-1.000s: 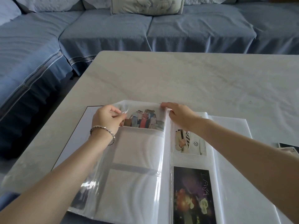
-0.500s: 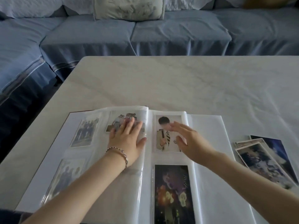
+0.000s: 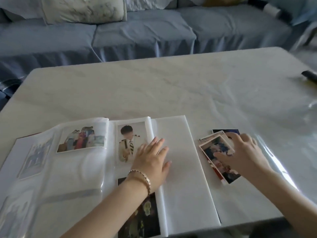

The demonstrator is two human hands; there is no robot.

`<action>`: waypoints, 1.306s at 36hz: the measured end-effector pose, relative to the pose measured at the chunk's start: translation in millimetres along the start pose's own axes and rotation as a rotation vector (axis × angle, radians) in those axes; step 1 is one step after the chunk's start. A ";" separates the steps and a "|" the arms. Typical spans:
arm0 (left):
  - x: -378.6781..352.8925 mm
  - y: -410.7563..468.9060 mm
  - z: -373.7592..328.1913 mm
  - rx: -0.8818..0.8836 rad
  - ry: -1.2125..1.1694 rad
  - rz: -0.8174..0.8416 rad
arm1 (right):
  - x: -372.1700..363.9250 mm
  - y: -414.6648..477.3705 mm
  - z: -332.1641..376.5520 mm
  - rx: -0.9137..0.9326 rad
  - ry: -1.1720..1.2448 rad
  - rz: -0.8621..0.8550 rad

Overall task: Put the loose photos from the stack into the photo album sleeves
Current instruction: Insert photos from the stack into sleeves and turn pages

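The open photo album (image 3: 178, 169) lies flat on the white table. Its left page holds a group photo (image 3: 82, 140) in the top sleeve. The right page holds a portrait photo (image 3: 127, 141) above a dark photo (image 3: 142, 219). My left hand (image 3: 151, 160), with a bracelet on the wrist, rests flat with straight fingers on the right page, partly over the portrait. To the right of the album lies the stack of loose photos (image 3: 217, 157). My right hand (image 3: 240, 153) is on top of the stack, fingers spread over the top photo.
The white table (image 3: 154, 86) has a glossy plastic cover. A dark cylindrical object (image 3: 308, 77) lies at the far right edge. A blue sofa (image 3: 137, 35) with a pale cushion (image 3: 84, 9) runs behind the table.
My left hand moved from the left page to the right page. My right hand left the album and moved right onto the loose photo stack. The view shifted right.
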State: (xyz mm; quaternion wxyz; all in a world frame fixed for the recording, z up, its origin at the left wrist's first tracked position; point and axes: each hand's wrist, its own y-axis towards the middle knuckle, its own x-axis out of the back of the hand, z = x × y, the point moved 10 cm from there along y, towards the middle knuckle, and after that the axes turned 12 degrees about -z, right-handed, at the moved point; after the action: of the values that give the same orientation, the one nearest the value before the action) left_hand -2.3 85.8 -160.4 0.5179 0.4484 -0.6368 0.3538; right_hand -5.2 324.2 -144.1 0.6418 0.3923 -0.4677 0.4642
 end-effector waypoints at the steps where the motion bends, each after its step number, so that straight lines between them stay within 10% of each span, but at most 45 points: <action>1: -3.6 0.6 -0.8 0.004 0.018 0.029 | -2.5 0.4 -5.5 -0.009 -0.059 0.033; 13: -17.8 -18.4 28.4 0.057 0.076 0.084 | -21.7 1.2 -30.7 -0.065 -0.173 0.095; 21: -14.6 -20.1 27.4 0.068 -0.012 0.061 | 10.3 9.9 -37.6 -0.161 0.466 -0.069; 33: 11.8 -42.6 4.5 0.535 -1.207 0.126 | -11.2 -27.5 81.0 -0.508 1.331 0.249; 47: 43.7 -108.4 113.9 0.819 -1.303 -0.303 | -68.2 -89.2 213.3 -0.516 1.294 0.456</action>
State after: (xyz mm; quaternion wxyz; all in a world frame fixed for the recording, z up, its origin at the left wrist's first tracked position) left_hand 57.7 -65.1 -143.5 -0.1242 0.8028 -0.5631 0.1516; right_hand 21.3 85.3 -161.8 0.7489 -0.2310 -0.1598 0.6002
